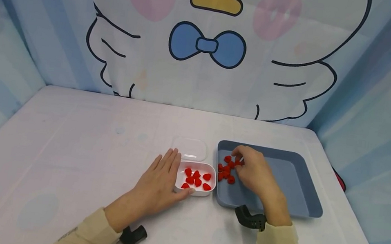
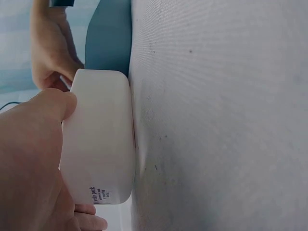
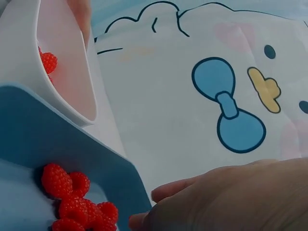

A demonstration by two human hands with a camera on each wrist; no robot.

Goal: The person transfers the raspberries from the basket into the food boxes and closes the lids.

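My left hand [image 1: 158,183] lies along the left side of a white plastic box [image 1: 176,187], fingers straight, with the thumb at its near rim. Several red raspberries [image 1: 198,182] lie spread on the box's floor. In the left wrist view the thumb [image 2: 70,103] touches the box's upper edge. My right hand [image 1: 257,173] reaches into the left part of a blue-grey tray [image 1: 287,187], its thumb and fingers pinching a raspberry [image 1: 238,162]. Just left of those fingertips sits a cluster of raspberries [image 1: 226,169], also seen in the right wrist view as raspberries [image 3: 73,209] by the tray wall.
Behind the box lies a clear plastic lid [image 1: 189,149] on the white-covered table [image 1: 83,156]. The tray's left wall stands close beside the box. A curtain [image 1: 201,81] with a cartoon print hangs along the table's back edge, with blue curtains at both sides.
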